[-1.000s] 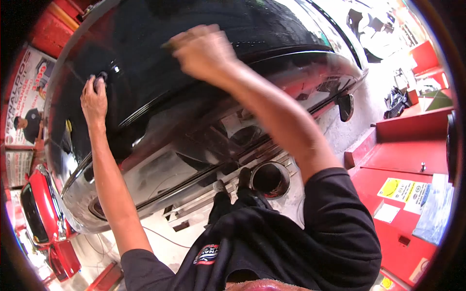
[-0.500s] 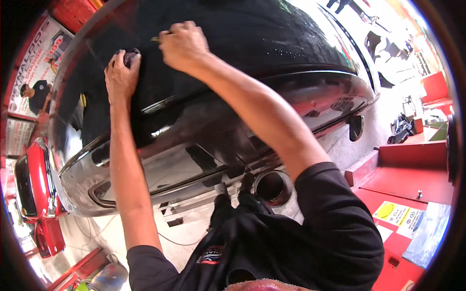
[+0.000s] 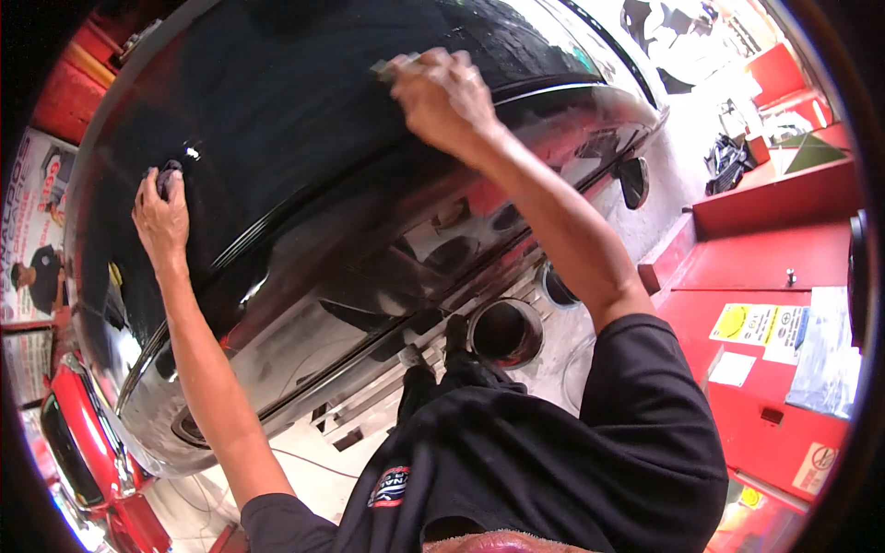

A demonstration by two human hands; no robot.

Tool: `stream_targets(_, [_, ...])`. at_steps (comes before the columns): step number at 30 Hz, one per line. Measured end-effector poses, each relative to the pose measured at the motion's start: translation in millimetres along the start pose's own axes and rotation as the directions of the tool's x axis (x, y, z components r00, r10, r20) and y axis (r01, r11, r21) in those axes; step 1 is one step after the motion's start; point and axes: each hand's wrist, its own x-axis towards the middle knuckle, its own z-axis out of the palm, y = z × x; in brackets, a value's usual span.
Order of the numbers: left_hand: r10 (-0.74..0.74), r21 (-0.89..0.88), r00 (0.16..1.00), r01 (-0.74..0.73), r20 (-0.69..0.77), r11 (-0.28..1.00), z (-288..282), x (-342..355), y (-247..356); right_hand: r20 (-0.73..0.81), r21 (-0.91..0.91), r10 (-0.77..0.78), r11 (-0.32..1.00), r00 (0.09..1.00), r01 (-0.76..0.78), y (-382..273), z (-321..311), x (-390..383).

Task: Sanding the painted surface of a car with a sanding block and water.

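Note:
In front of me spreads a large glossy black car panel (image 3: 277,101), with a bright reflective strip along its near edge. My left hand (image 3: 160,221) is closed around a dark crumpled cloth (image 3: 170,177) and rests on the panel's left part. Farther right, my right hand (image 3: 447,106) is bent in a grip over the panel near the strip. From its fingers pokes a small greenish flat piece (image 3: 382,69), smeared by motion, so its kind is unclear. Whether that hand touches the surface cannot be told.
A round dark-mouthed bucket (image 3: 505,334) stands on the floor beside my feet, a second round container (image 3: 558,286) behind it. At right is a red metal cabinet (image 3: 737,249) with stickers. A red car (image 3: 88,442) and another person (image 3: 44,276) are at left.
My hands are farther apart: the right has moved rightward with the greenish piece, the left leftward and nearer with the cloth. The whole view has also turned, shifting the car and background.

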Motion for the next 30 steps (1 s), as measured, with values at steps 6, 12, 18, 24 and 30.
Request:
stream_targets(6, [-0.007,-0.031,1.000,0.007,-0.015,1.000,-2,10,5,-0.073,-0.049,-0.089,0.995,0.993,0.086,78,13,31])
stream_targets(12, [-0.039,0.010,0.999,0.040,-0.019,0.999,-3,1,-5,-0.088,-0.130,-0.009,0.992,0.996,-0.003,84,38,38])
stream_targets(18, [-0.009,0.026,1.000,0.009,-0.025,1.000,-3,4,1,-0.063,-0.018,-0.175,0.985,0.983,0.174,75,8,21])
stream_targets(24, [-0.017,0.027,1.000,0.018,-0.012,0.999,3,7,4,-0.052,-0.117,-0.036,0.993,0.998,0.029,87,33,71])
stream_targets(30, [-0.027,0.069,0.999,0.030,-0.047,0.997,-5,-6,-7,-0.022,0.175,-0.286,0.942,0.958,0.285,37,3,4])
